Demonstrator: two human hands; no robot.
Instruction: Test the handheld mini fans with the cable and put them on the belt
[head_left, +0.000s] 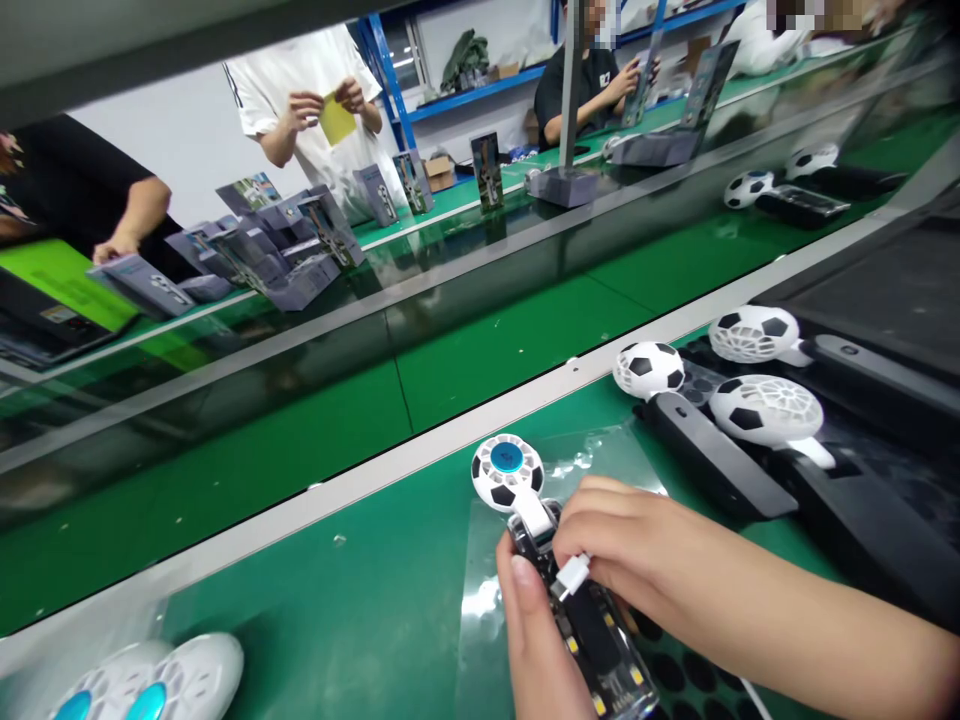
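A handheld fan (pixel 592 650) with a clear handle lies tilted over the green table, circuit parts and small yellow-white lights showing through the case. Its round head (pixel 507 472) is patterned like a football and has a blue centre. My left hand (pixel 536 630) is closed around the handle's left side. With my right hand (pixel 622 535) I pinch a white cable plug (pixel 574 575), its metal end at the middle of the handle. Whether the plug sits in a socket I cannot tell. A clear plastic sheet (pixel 487 590) lies beneath the fan.
Several football-headed fans with dark handles (pixel 720 455) lie to the right. Two white fan heads (pixel 187 680) rest at the lower left. Beyond the pale rail (pixel 375 455) runs a green conveyor belt (pixel 465 350). Across it, co-workers handle grey printed boxes (pixel 300 280).
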